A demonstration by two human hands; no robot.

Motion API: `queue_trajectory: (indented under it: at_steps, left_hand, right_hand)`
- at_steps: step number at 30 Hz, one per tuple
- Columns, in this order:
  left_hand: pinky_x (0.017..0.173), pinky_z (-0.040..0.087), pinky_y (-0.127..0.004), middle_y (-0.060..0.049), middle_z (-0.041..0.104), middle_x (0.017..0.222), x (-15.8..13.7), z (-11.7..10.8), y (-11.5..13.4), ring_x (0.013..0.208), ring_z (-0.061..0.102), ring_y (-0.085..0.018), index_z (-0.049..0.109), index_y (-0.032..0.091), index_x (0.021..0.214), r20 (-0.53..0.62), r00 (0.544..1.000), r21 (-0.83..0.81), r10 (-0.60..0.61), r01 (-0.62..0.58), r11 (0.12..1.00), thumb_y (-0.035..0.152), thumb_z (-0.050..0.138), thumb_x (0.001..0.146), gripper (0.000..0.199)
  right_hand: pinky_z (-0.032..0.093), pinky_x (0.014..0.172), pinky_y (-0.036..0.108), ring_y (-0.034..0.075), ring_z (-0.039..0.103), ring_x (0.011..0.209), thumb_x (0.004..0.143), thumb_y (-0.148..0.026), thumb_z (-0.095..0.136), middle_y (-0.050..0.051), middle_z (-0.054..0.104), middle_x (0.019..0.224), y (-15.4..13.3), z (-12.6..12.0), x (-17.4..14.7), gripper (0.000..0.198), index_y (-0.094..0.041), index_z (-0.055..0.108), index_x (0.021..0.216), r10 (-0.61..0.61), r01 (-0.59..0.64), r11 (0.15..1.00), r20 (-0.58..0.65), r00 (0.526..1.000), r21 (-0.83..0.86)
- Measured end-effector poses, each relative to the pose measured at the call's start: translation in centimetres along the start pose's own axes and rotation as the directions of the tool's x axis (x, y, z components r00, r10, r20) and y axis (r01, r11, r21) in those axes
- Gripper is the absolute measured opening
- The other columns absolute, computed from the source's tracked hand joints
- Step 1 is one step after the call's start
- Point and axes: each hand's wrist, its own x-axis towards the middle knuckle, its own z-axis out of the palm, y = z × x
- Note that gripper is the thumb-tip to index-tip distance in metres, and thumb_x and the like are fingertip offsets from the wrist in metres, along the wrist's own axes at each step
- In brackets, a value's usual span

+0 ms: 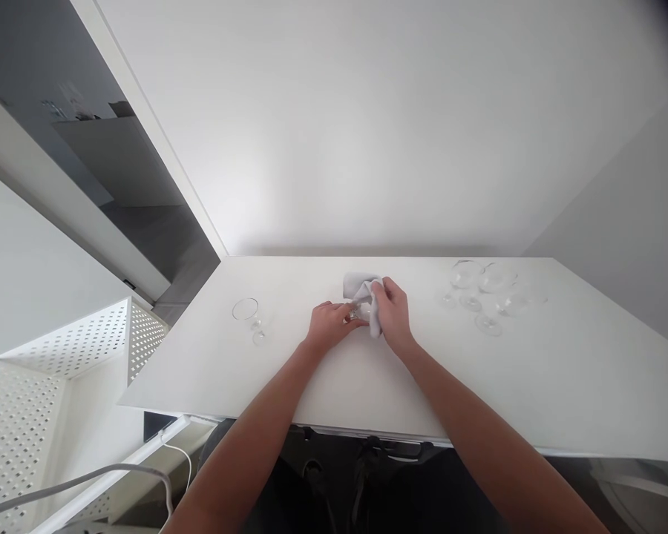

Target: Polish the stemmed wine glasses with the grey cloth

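Observation:
Over the middle of the white table, my left hand point(334, 325) is closed round a stemmed glass point(363, 312), its fingers near the stem or base. A light grey cloth point(359, 283) is pinched in my right hand point(393, 313). The cloth hangs against the right end of the glass and covers part of it, so the rim is hidden. Both hands are close together, just above the tabletop. Off to the left of them stands another clear stemmed glass point(246, 309).
Several clear stemmed glasses point(485, 293) stand in a group on the right of the white table point(512, 378). A white wall point(356, 133) rises behind its far edge. At lower left are a perforated white panel point(16, 415) and a grey cable point(105, 469).

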Motion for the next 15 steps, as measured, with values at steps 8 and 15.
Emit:
queue_trajectory:
  at_steps: [8,15]
  left_hand:
    - [0.060,0.033,-0.026,0.001,0.062,0.067,0.1,-0.5,0.0,0.061,0.053,-0.014,0.060,0.022,0.074,0.009,0.981,-0.126,-0.194,0.194,0.973,0.055,0.065,0.088,0.037]
    - [0.059,0.039,-0.026,0.002,0.056,0.063,0.4,-0.9,0.2,0.059,0.050,-0.012,0.056,0.019,0.075,0.020,0.937,-0.423,-0.349,0.324,0.846,0.056,0.050,0.096,0.042]
  right_hand:
    - [0.050,0.064,0.032,0.018,0.060,0.072,0.080,-0.045,0.074,-0.001,0.064,0.084,0.9,0.3,0.4,0.025,-0.024,0.064,0.088,0.273,-0.329,0.787,0.183,0.944,0.521]
    - [0.046,0.068,0.031,0.018,0.057,0.077,0.093,-0.049,0.061,0.000,0.063,0.084,0.4,1.0,-1.3,0.025,-0.025,0.064,0.090,0.045,-0.059,0.971,0.063,0.997,0.230]
